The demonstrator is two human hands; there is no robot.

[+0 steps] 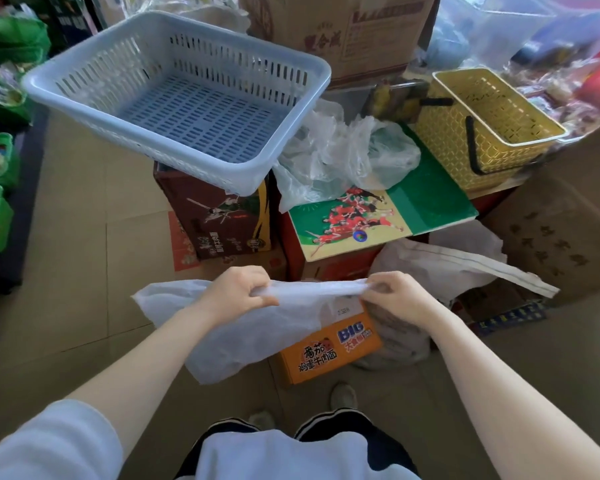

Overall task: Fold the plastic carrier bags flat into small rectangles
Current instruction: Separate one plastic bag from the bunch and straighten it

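Now both hands, left hand (238, 292) and right hand (394, 297), pinch the white bag (250, 327) taut in midair, stretching its top edge straight to crease it.

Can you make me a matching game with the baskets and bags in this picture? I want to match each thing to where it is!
Things:
1. pale blue slotted plastic basket
2. yellow woven-look plastic basket with black handles
3. white thin plastic carrier bag
4. heap of crumpled clear plastic bags

Places:
A. stretched between the left hand and the right hand
B. on the green board with the red-shirted team picture
C. perched on the dark brown carton
D. far right, next to the green board

Pairs: 1-C, 2-D, 3-A, 4-B
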